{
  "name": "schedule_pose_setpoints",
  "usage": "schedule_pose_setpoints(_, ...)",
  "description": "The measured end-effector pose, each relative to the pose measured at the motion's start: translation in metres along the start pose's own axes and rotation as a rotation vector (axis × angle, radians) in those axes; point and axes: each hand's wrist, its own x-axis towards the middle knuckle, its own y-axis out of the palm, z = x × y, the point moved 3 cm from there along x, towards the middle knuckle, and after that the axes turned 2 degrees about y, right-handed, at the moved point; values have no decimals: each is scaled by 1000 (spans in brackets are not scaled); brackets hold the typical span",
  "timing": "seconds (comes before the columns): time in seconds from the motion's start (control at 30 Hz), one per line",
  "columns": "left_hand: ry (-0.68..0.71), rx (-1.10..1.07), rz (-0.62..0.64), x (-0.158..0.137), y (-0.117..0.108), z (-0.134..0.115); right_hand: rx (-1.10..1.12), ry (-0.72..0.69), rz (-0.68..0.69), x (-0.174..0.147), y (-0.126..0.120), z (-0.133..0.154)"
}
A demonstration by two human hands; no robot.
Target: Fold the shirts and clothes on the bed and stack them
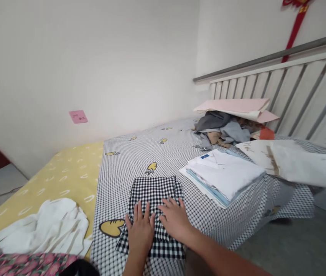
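A black-and-white checked garment lies folded into a rough rectangle on the bed, directly in front of me. My left hand rests flat on its left half, fingers spread and pointing away from me. On its right half lies my right hand, palm down, with the fingers apart and angled to the left. Neither hand grips the cloth. Just right of the garment sits a stack of folded shirts, a white one with a blue label on top and light blue cloth beneath.
A crumpled white cloth and a pink floral fabric lie at left on the yellow sheet. At back right, grey and brown clothes are heaped under pink sheets. A white folded piece overhangs the bed's right edge.
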Motion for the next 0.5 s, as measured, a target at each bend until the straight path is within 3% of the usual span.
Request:
schedule_pose_setpoints(0.1, -7, 49, 27, 1, -2, -2, 22, -114, -153, 25, -21, 26)
schedule_pose_setpoints(0.17, -40, 72, 4, 1, -3, -4, -6, -180, -134, 48, -18, 25)
schedule_pose_setpoints(0.23, -81, 81, -52, 1, -1, -6, -81, -108, -31, 72, -4, 1)
schedule_pose_setpoints(0.3, -102, 74, -93, 0, 2, -7, -134, 68, 79, 94, 11, -39)
schedule_pose_setpoints(0.4, -114, 59, -99, 0, 6, -8, -172, 227, 62, 119, 18, -92)
schedule_pose_setpoints(0.5, -119, 46, -114, -1, 6, -8, -201, 289, 50, 136, 16, -118)
